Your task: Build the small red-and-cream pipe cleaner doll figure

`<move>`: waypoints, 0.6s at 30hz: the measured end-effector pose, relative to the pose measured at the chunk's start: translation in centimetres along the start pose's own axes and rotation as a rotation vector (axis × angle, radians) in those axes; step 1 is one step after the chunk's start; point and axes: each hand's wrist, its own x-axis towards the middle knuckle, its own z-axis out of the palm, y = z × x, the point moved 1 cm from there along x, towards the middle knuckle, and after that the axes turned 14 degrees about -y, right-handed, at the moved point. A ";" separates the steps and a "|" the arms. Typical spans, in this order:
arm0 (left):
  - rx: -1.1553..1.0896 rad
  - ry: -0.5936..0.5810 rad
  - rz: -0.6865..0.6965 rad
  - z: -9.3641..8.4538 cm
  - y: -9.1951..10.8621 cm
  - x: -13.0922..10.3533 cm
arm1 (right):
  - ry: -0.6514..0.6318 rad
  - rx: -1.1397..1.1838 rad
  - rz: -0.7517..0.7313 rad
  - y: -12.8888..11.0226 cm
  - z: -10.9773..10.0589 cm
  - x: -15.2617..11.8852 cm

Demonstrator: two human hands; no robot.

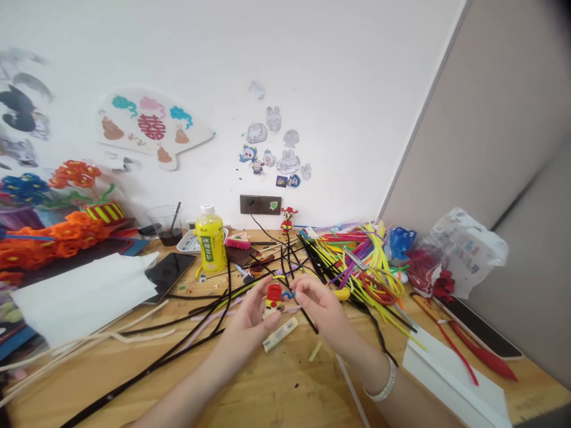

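Observation:
Low over the wooden table, my left hand (pixel 252 313) is closed around a small figure (pixel 273 295) with a red top and a yellow and pale lower part. My right hand (pixel 320 304) pinches a short, curled blue pipe cleaner (pixel 289 295) whose end is at the figure's right side; whether it is attached there I cannot tell. Just below the hands lies a pale yellow tube (pixel 281 334) with printing on it. A yellow handle (pixel 342 294) shows behind my right hand. A similar finished-looking figure with a red hat (pixel 288 220) stands by the wall.
Black pipe cleaners (pixel 178 351) spread over the left and middle. A colourful pile of pipe cleaners (pixel 379 273) with scissors (pixel 354 258) lies right. Further left stand a yellow drink bottle (pixel 211 241), a phone (pixel 172 276) and a cup (pixel 167 229). Red-handled knife-like tool (pixel 484 351) lies far right.

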 end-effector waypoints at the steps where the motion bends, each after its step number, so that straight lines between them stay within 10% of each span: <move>1: -0.003 0.002 -0.016 0.0 -0.2 0.0 | -0.016 0.044 0.021 0.2 0.3 0.0; 18: 0.003 0.002 -0.112 -0.1 -0.6 0.1 | -0.072 0.045 0.071 0.2 0.9 0.0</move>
